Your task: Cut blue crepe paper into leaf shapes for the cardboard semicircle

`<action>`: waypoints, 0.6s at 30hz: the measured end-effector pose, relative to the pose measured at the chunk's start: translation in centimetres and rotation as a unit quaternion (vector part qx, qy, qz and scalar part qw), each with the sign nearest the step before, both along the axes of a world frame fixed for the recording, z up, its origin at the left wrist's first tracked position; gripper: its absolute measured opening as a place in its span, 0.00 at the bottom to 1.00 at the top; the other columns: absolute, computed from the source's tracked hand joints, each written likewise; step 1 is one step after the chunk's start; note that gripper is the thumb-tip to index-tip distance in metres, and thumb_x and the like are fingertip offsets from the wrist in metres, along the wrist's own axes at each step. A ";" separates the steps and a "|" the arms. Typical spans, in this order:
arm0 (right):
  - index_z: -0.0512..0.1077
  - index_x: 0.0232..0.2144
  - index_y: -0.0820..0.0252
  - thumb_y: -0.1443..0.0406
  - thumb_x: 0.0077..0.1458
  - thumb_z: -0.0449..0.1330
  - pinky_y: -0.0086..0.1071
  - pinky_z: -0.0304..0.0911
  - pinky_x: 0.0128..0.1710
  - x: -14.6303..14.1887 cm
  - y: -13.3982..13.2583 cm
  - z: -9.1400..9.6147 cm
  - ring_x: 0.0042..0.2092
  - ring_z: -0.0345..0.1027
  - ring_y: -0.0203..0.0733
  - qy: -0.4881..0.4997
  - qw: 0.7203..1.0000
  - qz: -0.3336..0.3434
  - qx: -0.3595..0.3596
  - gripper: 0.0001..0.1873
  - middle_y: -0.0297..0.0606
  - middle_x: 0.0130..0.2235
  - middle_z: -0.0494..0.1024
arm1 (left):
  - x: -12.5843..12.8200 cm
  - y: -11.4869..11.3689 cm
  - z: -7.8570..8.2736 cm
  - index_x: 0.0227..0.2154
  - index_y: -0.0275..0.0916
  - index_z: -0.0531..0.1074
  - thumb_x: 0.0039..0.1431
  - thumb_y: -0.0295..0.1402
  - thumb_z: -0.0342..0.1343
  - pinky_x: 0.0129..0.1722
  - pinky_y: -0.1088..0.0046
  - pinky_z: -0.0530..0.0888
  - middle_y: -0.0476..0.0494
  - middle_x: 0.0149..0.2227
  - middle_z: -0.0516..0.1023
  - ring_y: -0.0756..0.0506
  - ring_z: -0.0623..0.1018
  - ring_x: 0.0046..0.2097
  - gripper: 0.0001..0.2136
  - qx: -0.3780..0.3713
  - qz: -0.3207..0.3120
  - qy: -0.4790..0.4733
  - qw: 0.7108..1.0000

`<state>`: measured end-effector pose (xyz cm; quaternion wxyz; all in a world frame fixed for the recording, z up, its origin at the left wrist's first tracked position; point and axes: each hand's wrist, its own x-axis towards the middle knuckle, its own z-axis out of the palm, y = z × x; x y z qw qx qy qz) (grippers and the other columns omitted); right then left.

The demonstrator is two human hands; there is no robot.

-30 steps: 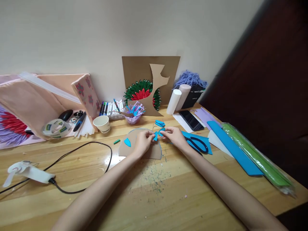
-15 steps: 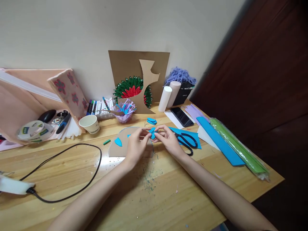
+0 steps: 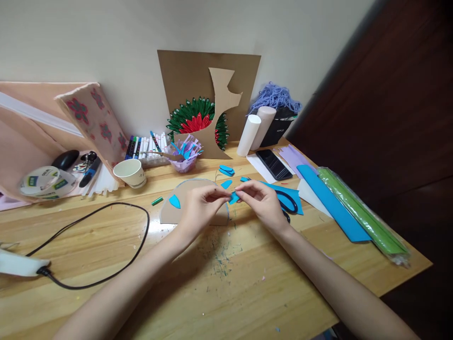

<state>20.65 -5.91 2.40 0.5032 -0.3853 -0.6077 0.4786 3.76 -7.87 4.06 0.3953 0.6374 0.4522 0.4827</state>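
Note:
My left hand [image 3: 201, 208] and my right hand [image 3: 264, 204] meet over the table, pinching a small blue paper piece [image 3: 233, 198] between thumbs and fingertips. Part of a cardboard half-disc [image 3: 177, 215] lies beneath my left hand, with a petal-shaped blue cutout [image 3: 174, 201] on its left side. Just beyond my fingertips rests another blue cutout [image 3: 227, 184], and behind it a small stack of blue cutouts [image 3: 226, 170]. Black-handled scissors [image 3: 289, 200] lie on a blue sheet [image 3: 299, 206] by my right hand, which partly hides them.
A paper cup [image 3: 130, 173], markers [image 3: 143, 148] and a bowl of paper strips [image 3: 184, 160] stand at back left. A cardboard panel [image 3: 187, 71] leans on the wall. On the right are a phone [image 3: 274, 165] and a green roll [image 3: 361, 212]. A black cable [image 3: 146, 236] loops at left.
The view has shifted. My hands have turned the blue piece and moved slightly right. A single blue cutout now shows beyond my fingertips; a blue bit on the cardboard is now hidden.

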 end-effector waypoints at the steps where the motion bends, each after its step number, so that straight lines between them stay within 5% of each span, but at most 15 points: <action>1: 0.72 0.30 0.58 0.59 0.47 0.64 0.35 0.70 0.37 0.0 0.0 0.0 0.35 0.72 0.39 0.006 1.000 -0.001 -0.004 0.10 0.36 0.32 0.76 | 0.0 -0.1 0.0 0.29 0.36 0.77 0.50 0.27 0.59 0.36 0.72 0.76 0.44 0.30 0.81 0.48 0.79 0.33 0.03 0.002 0.004 -0.003 1.000; 9: 0.74 0.30 0.58 0.62 0.46 0.65 0.36 0.70 0.40 0.2 -0.1 0.3 0.37 0.72 0.40 -0.021 0.999 0.027 0.015 0.07 0.36 0.33 0.77 | 0.1 -0.5 0.8 0.31 0.36 0.78 0.50 0.27 0.60 0.36 0.73 0.76 0.44 0.32 0.81 0.47 0.80 0.34 0.05 -0.019 0.011 -0.008 1.000; 18: 0.76 0.31 0.58 0.64 0.49 0.63 0.36 0.70 0.38 0.6 -0.5 0.5 0.37 0.72 0.41 -0.101 0.992 0.001 0.077 0.06 0.38 0.34 0.77 | -0.1 -0.7 0.2 0.31 0.37 0.78 0.55 0.29 0.56 0.32 0.74 0.72 0.44 0.30 0.79 0.48 0.77 0.32 0.05 0.079 0.010 0.090 0.993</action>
